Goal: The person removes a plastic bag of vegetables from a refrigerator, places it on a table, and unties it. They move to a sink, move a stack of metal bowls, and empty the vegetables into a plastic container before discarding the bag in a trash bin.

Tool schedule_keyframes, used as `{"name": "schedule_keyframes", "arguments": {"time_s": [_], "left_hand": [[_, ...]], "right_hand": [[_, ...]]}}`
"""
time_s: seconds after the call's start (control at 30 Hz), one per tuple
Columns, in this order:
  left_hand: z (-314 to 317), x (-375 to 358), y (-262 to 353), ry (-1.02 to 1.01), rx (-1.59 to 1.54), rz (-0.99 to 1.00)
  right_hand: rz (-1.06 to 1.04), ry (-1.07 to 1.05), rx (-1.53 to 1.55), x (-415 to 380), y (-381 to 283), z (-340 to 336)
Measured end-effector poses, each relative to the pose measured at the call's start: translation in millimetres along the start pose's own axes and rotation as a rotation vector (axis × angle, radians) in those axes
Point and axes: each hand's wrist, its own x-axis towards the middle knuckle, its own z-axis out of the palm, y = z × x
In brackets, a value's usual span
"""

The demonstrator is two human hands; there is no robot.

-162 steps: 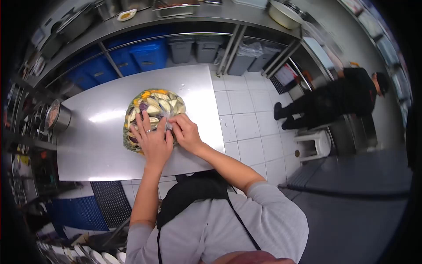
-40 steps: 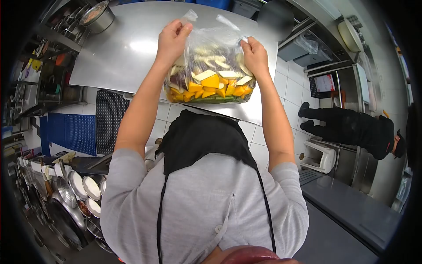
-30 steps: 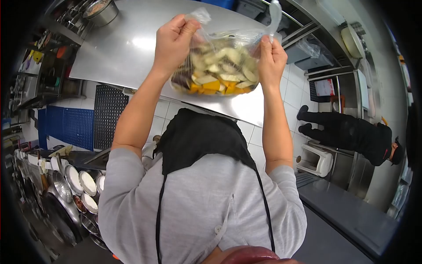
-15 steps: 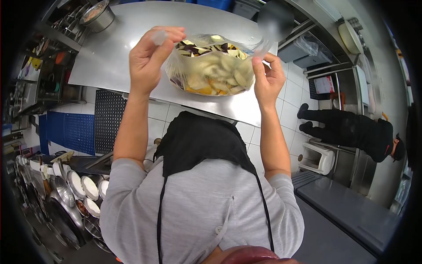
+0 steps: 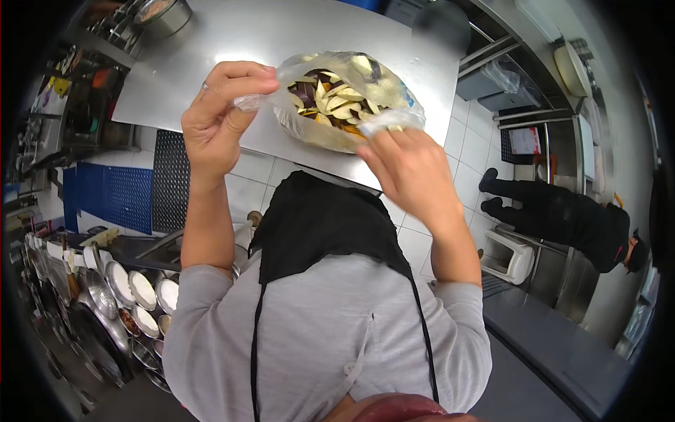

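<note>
A clear plastic bag [image 5: 309, 130] rests on the steel table, its mouth spread and facing up toward me. Inside lie cut eggplant pieces [image 5: 336, 103] with purple skin and pale flesh, and some orange pieces show low down among them. My left hand [image 5: 223, 116] pinches the bag's left edge, with a bit of plastic bunched at the fingers. At the bag's right side, my right hand [image 5: 408, 165] is closed on the gathered plastic of the rim. Its fingertips are partly hidden behind the back of the hand.
The steel table [image 5: 232, 35] carries a metal pot [image 5: 163, 17] at its far left. Lower left, a rack holds several bowls of white contents [image 5: 143, 290]. A person in black [image 5: 562, 218] stands at right near a white stool [image 5: 508, 257]. Blue floor mats [image 5: 116, 195] lie to the left.
My right hand has moved inward and down, pulling the rim over. My left hand has shifted a little left and down. The bag's mouth now opens wider, showing more eggplant.
</note>
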Motion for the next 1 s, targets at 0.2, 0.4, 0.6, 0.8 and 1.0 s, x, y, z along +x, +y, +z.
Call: {"name": "schedule_keyframes", "arguments": {"time_s": [0.2, 0.4, 0.6, 0.8, 1.0], "left_hand": [[8, -15, 1, 0.018, -0.083, 0.005], [23, -13, 1, -0.098, -0.217, -0.037], [24, -10, -4, -0.151, -0.219, -0.061], [10, -27, -7, -0.075, 0.022, -0.077], [9, -18, 8, 0.013, 0.147, -0.092]], "right_hand": [[0.241, -0.083, 0.025, -29, -15, -44], [0.074, 0.215, 0.024, -4, -1, -15], [0.206, -0.079, -0.179, 46, 34, 74], [0.116, -0.046, -0.288, 34, 41, 87], [0.126, -0.054, -0.082, 63, 28, 64]]}}
